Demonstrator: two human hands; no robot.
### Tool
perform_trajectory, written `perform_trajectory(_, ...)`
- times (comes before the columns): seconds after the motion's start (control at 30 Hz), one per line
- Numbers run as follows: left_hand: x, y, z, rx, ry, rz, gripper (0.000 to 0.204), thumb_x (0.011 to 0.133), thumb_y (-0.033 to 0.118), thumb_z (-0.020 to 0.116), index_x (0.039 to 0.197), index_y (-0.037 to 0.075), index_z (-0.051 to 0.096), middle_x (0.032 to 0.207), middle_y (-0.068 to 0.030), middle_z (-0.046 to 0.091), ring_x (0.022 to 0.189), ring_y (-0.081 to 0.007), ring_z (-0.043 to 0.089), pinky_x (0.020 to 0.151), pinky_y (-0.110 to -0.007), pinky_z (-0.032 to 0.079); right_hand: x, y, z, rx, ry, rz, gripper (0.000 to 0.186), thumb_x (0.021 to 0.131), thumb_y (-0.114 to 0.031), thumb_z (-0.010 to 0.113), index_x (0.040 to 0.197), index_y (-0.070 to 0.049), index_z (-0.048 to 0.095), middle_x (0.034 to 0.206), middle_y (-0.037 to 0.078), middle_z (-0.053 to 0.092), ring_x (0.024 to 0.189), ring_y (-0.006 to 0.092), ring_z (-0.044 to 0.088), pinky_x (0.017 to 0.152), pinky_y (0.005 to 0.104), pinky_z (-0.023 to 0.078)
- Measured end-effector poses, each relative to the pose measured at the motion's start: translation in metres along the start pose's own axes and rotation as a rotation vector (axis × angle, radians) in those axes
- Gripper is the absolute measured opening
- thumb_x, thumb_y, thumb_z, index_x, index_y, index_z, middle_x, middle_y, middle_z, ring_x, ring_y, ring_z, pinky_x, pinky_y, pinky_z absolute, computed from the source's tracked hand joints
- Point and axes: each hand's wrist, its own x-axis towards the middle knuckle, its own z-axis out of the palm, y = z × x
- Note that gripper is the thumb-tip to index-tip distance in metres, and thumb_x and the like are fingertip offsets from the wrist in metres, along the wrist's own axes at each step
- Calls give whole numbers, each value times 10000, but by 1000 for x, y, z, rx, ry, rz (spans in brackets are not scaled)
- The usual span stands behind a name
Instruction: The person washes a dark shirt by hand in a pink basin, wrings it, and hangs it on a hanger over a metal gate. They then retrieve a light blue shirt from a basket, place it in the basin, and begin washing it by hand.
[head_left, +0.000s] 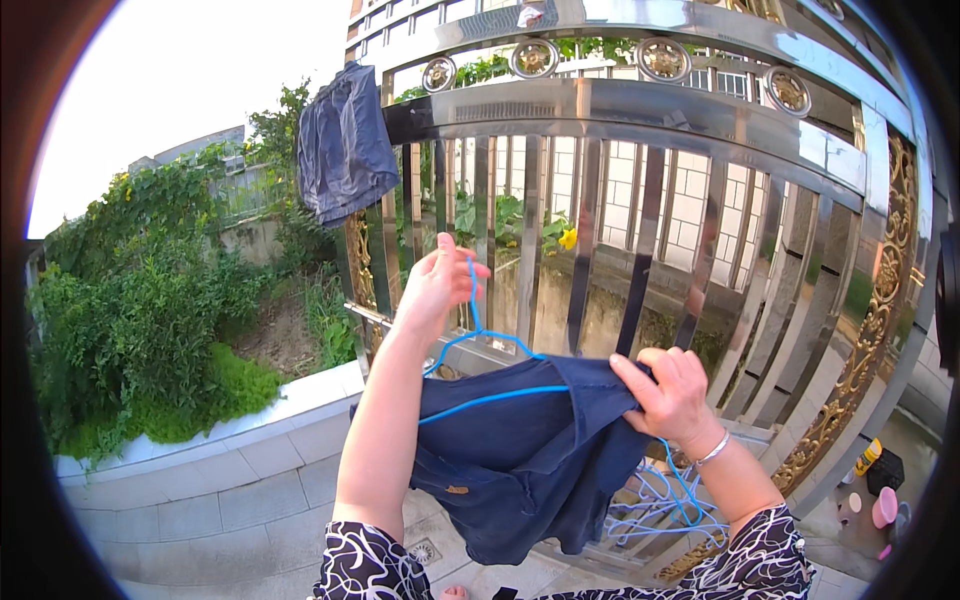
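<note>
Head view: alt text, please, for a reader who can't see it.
The left hand holds a blue hanger by its hook; the right hand grips a navy garment. Beyond, a dark garment hangs on a metal fence, bushes at left.

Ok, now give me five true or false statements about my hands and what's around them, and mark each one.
1. Your left hand holds the blue hanger near its hook. True.
2. Your right hand is away from the navy garment. False: your right hand grips its upper edge.
3. A bracelet circles your right wrist. True.
4. The other dark garment lies on the ground. False: that garment hangs at the left end of the metal fence.
5. A pink container is at the far right. True.
</note>
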Motion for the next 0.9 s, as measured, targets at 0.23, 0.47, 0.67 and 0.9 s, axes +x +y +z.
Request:
perform_trajectory(0.23,21,15,-120,416,436,646,384,786,146,616,1109,12,460,1074,-96,508,1026,-190,458,918,-309,331,98,62,21,-297,145,118,496,529,-186,696,1009,-104,603,844,70,487,798,245,498,679,347,390)
perform_trajectory(0.47,92,-86,-169,135,-154,-124,569,879,438,417,1308,88,283,1221,-118,453,1137,-212,409,967,-350,263,226,122,39,-566,344,126,314,653,-199,676,947,-113,607,781,50,512,756,218,522,656,324,427)
perform_trajectory(0.67,147,-107,-160,-19,-380,-102,520,874,330,486,1294,75,313,1126,-108,510,1032,-179,480,910,-336,336,307,167,66,-749,333,256,280,735,-360,611,933,-161,627,799,71,555,794,242,554,703,357,444)
perform_trajectory(0.9,188,-104,-171,385,122,128,648,750,323,655,1260,62,350,1262,-130,368,1178,-228,335,952,-362,295,366,174,89,-718,264,391,318,754,-408,550,940,-164,638,918,116,604,883,286,571,765,383,456)
